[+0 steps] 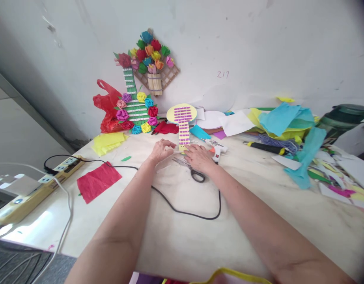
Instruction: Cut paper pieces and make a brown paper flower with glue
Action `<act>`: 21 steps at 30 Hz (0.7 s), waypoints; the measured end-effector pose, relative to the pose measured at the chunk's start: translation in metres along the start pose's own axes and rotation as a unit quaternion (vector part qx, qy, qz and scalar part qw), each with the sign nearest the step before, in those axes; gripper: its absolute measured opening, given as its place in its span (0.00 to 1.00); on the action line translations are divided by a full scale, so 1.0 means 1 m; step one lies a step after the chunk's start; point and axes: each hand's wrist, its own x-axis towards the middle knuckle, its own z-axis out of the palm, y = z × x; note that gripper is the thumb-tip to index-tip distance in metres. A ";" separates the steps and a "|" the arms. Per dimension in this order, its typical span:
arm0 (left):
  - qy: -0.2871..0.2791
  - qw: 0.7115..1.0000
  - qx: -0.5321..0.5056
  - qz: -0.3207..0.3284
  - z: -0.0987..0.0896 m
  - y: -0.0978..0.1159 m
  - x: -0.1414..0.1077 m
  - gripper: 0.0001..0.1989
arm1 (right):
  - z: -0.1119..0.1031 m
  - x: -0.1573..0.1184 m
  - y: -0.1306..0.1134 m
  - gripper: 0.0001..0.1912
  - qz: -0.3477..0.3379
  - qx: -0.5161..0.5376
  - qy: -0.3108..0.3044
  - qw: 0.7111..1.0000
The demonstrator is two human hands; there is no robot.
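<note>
A yellow guitar-shaped paper piece with purple strips lies on the table, its narrow end toward me. My right hand rests at that end, fingers over its edge. Just left of it my left hand has thumb and fingers curved toward each other; whatever lies between the fingertips is too small to make out. Scissors with dark handles lie partly beneath my right hand. Beyond that hand is a white glue gun with a black cord.
A green paper guitar with flowers leans on the wall. A yellow power strip and red crepe paper are left. On the right are a black-and-yellow cutter, blue crepe paper, paper scraps and a dark jar.
</note>
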 end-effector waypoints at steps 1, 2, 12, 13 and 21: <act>-0.002 1.000 0.010 0.001 0.001 0.001 0.000 0.12 | 0.000 0.000 0.000 0.19 0.000 0.000 0.002 1.000; -0.005 1.000 0.022 -0.005 0.002 0.002 0.001 0.11 | 0.000 0.000 0.000 0.19 0.000 0.000 0.004 1.000; 0.017 0.965 -0.227 -0.134 -0.003 -0.003 -0.002 0.16 | -0.025 0.002 0.003 0.17 0.063 0.013 0.024 0.998; 0.016 0.946 -0.292 -0.143 -0.005 -0.003 -0.003 0.16 | -0.031 0.002 0.004 0.17 0.088 0.018 0.017 0.996; 0.015 0.860 -0.482 -0.165 -0.011 -0.001 -0.005 0.16 | -0.073 -0.005 -0.013 0.19 0.046 0.014 -0.301 0.952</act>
